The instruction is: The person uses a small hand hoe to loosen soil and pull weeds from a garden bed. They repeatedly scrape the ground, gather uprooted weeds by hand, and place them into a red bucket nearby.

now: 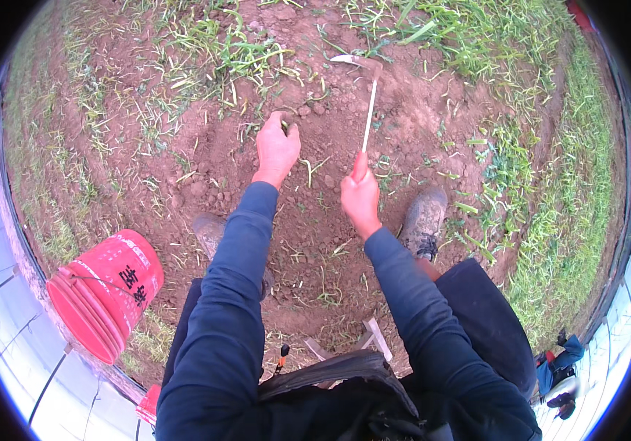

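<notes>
My right hand [360, 198] grips the red handle of a sickle [370, 113]. Its pale shaft points away from me, and the curved blade [351, 59] bends to the left close above the bare soil [321, 138]. To the left, my left hand [278, 146] is low over the soil with its fingers curled. A small dark-green patch shows between thumb and fingers; whether it is something held or ground seen through the gap is unclear. Bits of cut green stalks [312, 170] lie scattered between and around my hands.
A red plastic bucket [119, 270] bearing writing stands at my left, with part of another red container [150, 405] behind. My muddy shoes [424, 220] flank the soil patch. Cut greens [458, 41] cover the upper right. Another person [560, 364] is at lower right, near plastic sheeting [596, 386].
</notes>
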Motion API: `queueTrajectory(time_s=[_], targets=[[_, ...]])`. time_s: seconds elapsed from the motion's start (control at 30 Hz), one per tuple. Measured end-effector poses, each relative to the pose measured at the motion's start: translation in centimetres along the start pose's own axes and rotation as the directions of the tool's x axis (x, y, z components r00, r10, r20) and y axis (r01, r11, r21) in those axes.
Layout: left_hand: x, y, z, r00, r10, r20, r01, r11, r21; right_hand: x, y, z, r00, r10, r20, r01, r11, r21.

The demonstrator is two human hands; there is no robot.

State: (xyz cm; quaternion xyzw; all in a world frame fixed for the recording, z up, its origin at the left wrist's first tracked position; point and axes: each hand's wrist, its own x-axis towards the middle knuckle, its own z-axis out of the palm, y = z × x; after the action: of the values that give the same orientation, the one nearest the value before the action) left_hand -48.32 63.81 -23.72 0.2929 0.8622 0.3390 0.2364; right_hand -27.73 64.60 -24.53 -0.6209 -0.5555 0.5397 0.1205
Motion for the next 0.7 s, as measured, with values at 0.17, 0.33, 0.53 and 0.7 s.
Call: queueTrajectory(time_s=[0.17, 0.33, 0.53, 0.7], targets=[[3.2, -3.5, -0.5, 0.959, -0.278, -0.051, 0.227, 0.865, -0.448, -9.2, 5.0, 1.9, 0.951, -0.155, 0.266, 0.228, 0.936, -0.270], [4.6, -5.1, -4.0, 0.934, -0.351, -0.072, 0.261, 0.803, -0.535, -3.7, 1.6, 1.8, 0.954, -0.296, 0.041, 0.295, 0.912, -0.286], [6.0, -5.5, -8.4, 0.949, -0.312, -0.053, 0.265, 0.875, -0.404, -3.7, 1.8, 3.6, 0.939, -0.292, 0.180, 0.336, 0.890, -0.309], [6.8, -5.2, -17.1, 0.995, -0.091, 0.042, 0.094, 0.994, -0.058, -2.0, -0.9, 3.5, 0.941, -0.323, 0.101, 0.335, 0.845, -0.416]])
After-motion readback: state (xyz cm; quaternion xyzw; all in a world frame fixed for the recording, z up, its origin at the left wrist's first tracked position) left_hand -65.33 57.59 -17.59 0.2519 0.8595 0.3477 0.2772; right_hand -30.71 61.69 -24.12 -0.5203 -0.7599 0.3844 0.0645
